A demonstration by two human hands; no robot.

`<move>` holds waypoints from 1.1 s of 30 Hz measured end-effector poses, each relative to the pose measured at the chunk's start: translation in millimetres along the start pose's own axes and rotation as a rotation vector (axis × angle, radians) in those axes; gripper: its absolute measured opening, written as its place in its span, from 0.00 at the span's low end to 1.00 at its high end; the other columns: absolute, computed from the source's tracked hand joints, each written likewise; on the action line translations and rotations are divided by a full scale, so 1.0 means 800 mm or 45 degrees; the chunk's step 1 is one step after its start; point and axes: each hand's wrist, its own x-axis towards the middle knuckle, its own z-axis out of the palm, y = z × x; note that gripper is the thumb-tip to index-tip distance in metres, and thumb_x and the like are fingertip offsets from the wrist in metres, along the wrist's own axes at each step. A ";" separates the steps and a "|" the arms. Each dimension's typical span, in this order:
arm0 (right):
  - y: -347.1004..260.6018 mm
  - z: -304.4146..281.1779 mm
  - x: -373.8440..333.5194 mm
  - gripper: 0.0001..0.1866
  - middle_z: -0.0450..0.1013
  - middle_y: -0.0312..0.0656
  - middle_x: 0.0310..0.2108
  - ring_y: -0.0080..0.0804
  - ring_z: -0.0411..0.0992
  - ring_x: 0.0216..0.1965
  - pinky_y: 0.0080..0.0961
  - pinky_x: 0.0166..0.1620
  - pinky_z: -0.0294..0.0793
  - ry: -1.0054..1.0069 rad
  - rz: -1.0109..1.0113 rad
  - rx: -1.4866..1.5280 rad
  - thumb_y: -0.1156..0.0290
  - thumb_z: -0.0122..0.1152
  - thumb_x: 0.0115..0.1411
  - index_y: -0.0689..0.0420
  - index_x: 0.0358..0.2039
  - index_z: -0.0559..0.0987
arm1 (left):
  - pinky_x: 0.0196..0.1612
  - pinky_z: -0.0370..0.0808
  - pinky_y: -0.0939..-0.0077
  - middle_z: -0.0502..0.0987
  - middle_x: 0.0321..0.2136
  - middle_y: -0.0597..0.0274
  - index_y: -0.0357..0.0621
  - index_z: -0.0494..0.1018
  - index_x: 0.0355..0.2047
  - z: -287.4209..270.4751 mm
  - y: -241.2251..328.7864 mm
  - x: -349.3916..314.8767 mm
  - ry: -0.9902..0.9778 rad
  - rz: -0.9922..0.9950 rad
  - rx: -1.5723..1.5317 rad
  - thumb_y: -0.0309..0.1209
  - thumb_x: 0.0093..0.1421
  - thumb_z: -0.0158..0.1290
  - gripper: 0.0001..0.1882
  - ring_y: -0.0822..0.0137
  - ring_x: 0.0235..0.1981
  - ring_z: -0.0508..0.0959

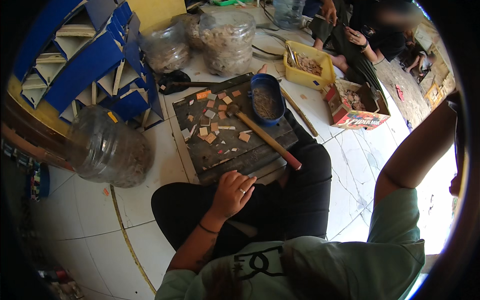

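Note:
My left hand (232, 194) is at the near edge of a low dark work board (237, 161), above my crossed legs. Its fingers are loosely stretched and slightly bent, with a ring on one, and I see nothing in them. My right arm (415, 150) is raised at the right rim, its hand out of view. Lying across the board is a hammer (262, 133) with a wooden handle and red end, its head among several small square tan, orange and grey pieces (211, 119). A blue oval tub (268, 100) of thin, straw-like bits rests on the board's far right corner.
A yellow basin (320, 82) and a red cardboard box (345, 120), both holding small pieces, stand beyond the board. Large clear plastic jugs (107, 145) and blue racks (90, 65) are on the left. A stick (299, 112) lies right of the board. Another person (372, 35) sits at the far right.

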 end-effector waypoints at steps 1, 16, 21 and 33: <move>0.014 0.026 0.002 0.23 0.71 0.58 0.47 0.39 0.76 0.49 0.36 0.46 0.78 -0.143 0.065 -0.189 0.57 0.50 0.66 0.61 0.54 0.67 | 0.57 0.68 0.59 0.76 0.38 0.64 0.44 0.76 0.45 0.001 0.000 -0.001 -0.017 -0.004 0.006 0.28 0.56 0.60 0.16 0.61 0.44 0.74; 0.023 0.138 -0.043 0.20 0.78 0.34 0.38 0.19 0.74 0.30 0.19 0.38 0.74 -0.088 0.332 0.620 0.65 0.61 0.63 0.49 0.56 0.77 | 0.57 0.67 0.58 0.77 0.36 0.65 0.46 0.78 0.42 0.001 -0.004 -0.003 0.000 0.025 0.023 0.27 0.55 0.61 0.13 0.63 0.43 0.75; -0.051 0.181 -0.063 0.14 0.79 0.38 0.38 0.22 0.76 0.32 0.19 0.38 0.75 -0.389 0.213 0.650 0.74 0.62 0.60 0.56 0.47 0.80 | 0.53 0.70 0.60 0.77 0.36 0.64 0.45 0.78 0.39 -0.006 0.000 0.001 0.062 0.002 -0.105 0.26 0.55 0.61 0.10 0.62 0.42 0.75; -0.180 0.332 -0.092 0.11 0.77 0.38 0.33 0.36 0.75 0.42 0.38 0.48 0.69 -0.881 -0.182 0.422 0.69 0.66 0.49 0.50 0.35 0.84 | 0.52 0.66 0.60 0.75 0.39 0.59 0.40 0.77 0.37 -0.007 -0.052 0.102 0.266 -0.385 0.158 0.30 0.53 0.62 0.12 0.55 0.46 0.72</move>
